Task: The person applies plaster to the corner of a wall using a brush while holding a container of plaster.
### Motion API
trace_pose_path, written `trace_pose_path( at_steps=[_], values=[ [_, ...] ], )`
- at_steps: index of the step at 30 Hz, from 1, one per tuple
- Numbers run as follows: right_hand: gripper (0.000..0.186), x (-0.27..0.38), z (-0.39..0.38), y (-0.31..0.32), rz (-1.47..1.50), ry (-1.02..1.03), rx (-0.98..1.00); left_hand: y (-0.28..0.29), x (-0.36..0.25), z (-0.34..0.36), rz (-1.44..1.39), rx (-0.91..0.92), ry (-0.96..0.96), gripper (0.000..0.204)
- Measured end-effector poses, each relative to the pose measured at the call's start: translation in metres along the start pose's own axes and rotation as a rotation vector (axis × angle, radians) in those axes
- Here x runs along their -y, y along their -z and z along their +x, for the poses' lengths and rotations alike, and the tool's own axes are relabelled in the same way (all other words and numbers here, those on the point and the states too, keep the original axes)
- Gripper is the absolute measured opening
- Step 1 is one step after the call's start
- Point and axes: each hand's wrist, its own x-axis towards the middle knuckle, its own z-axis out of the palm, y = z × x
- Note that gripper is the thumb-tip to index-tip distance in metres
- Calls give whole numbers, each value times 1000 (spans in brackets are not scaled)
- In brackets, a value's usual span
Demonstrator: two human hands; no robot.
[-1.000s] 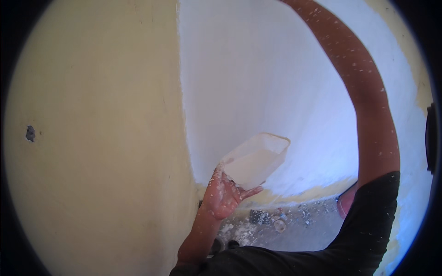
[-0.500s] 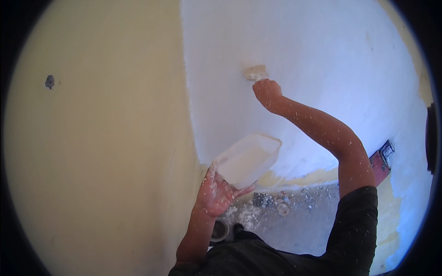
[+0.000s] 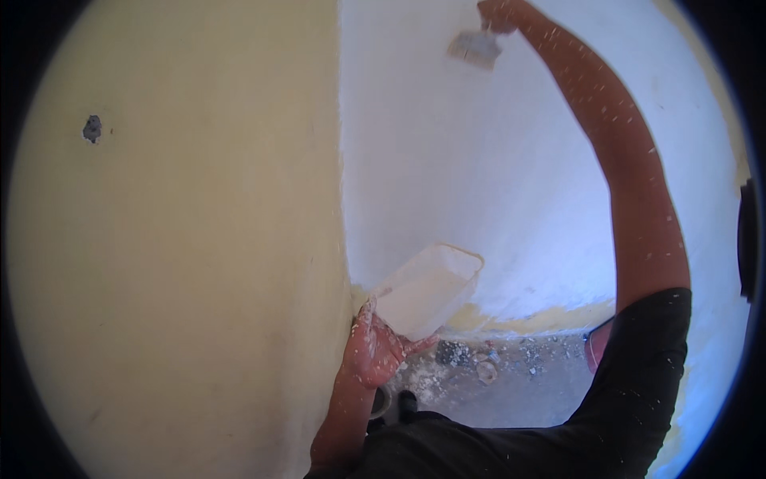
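My left hand (image 3: 379, 343), spattered with white, supports a translucent rectangular plastic tub (image 3: 423, 287) holding pale paint, fingers curled against its near end and underside. High in the view, my right hand (image 3: 499, 16) grips a wide paintbrush (image 3: 475, 49) by its handle, slightly blurred, over the white-painted wall (image 3: 407, 160); whether the bristles touch it, I cannot tell. A yellow wall (image 3: 199, 223) fills the left side, with a small dark hole (image 3: 92, 128).
The grey floor (image 3: 535, 391) below has white spatters and scattered debris. A grey round container (image 3: 379, 399) is partly hidden beside my left forearm. A red object (image 3: 598, 343) shows behind my right upper arm. A dark object (image 3: 744, 239) sits at the right rim.
My right hand was near mid-wall half a second ago and is now raised to the top with the brush. The tub sits a little lower in view.
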Motion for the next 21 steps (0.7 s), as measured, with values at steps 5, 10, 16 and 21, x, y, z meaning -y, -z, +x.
trace_pose_path(
  at_steps=[5,10,16,21],
  values=[
    [14,-12,-34,89,-88,-385,-190,-1,-4,-4,68,-62,-6,55],
    [13,41,-46,-1,-71,-358,-517,5,0,-2,112,-112,68,56],
    [11,221,-110,-171,177,-307,-381,16,2,-1,327,-139,26,56],
    [12,333,-188,-248,374,-282,-105,20,1,-4,361,-165,25,57]
  ],
)
